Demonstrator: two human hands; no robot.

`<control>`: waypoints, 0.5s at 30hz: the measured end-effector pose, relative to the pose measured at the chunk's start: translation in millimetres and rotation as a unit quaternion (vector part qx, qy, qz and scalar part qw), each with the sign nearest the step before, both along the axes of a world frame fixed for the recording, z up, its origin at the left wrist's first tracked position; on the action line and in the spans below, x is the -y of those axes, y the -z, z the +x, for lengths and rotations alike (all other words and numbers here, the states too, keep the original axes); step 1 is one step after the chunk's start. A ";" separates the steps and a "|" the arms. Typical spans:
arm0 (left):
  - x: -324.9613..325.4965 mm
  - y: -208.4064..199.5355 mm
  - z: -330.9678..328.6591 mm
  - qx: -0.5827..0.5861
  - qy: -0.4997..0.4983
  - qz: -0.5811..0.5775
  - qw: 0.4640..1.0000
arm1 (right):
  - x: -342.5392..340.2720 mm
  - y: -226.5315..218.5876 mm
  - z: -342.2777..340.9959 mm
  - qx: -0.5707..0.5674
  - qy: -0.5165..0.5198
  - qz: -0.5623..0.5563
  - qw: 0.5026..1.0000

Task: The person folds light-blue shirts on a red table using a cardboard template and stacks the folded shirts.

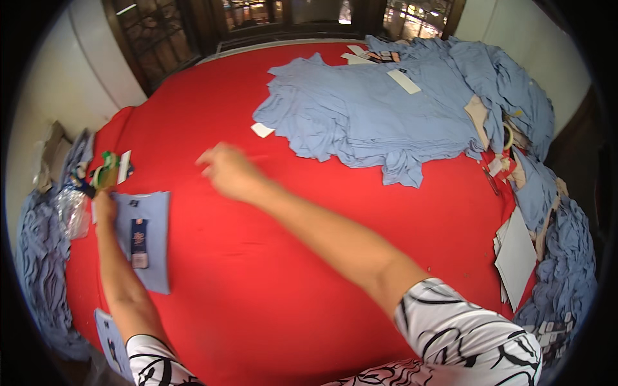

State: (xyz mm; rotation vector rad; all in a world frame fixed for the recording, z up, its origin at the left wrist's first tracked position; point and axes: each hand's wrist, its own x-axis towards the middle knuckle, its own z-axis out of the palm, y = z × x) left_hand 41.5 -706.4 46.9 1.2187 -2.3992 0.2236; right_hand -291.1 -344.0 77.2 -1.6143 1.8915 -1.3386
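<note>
While the right hand half-curls its fingers, the left hand's near a printed tag look unclear.

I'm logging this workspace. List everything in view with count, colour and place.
Cloth: one, red, centre.
Garment stack: one, blue, upper right.
Garment heaps: several, blue, both sides.
Folded garments: two, blue, left.
Large tag: one, dark, upper folded garment.
Boards: several, white, right.
Cards: several, white, mostly at stack.
Scissors-like tool: one, dark, right.
Roll: one, yellowish, right.
Item of unclear kind: one, green, left.
Plastic wrap: count unclear, clear, left.
Windows: several, dark-framed, top.
Walls: two, whitish, sides.
Sleeves: two, black-and-white, bottom.
Left hand: one, bare, left.
Right hand: one, bare, left of centre.
</note>
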 end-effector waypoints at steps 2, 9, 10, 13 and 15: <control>9.5 -0.8 -20.7 0.034 0.039 -0.017 0.999 | -58.2 14.2 -94.2 -0.183 0.227 -0.106 0.951; -66.4 6.8 -153.2 -0.025 -0.027 -0.186 0.982 | -254.7 26.2 -274.9 -0.110 0.459 0.107 0.875; -117.2 -5.3 -192.4 -0.089 0.114 -0.266 0.953 | -261.2 14.7 -263.7 -0.180 0.442 0.087 0.875; -306.9 -42.3 -238.0 -0.288 0.224 0.129 0.922 | -271.9 -21.4 -163.6 -0.320 0.345 0.073 0.879; -390.2 -36.5 -231.2 -0.237 0.247 0.467 0.815 | -277.9 -28.9 -79.6 -0.372 0.231 0.141 0.888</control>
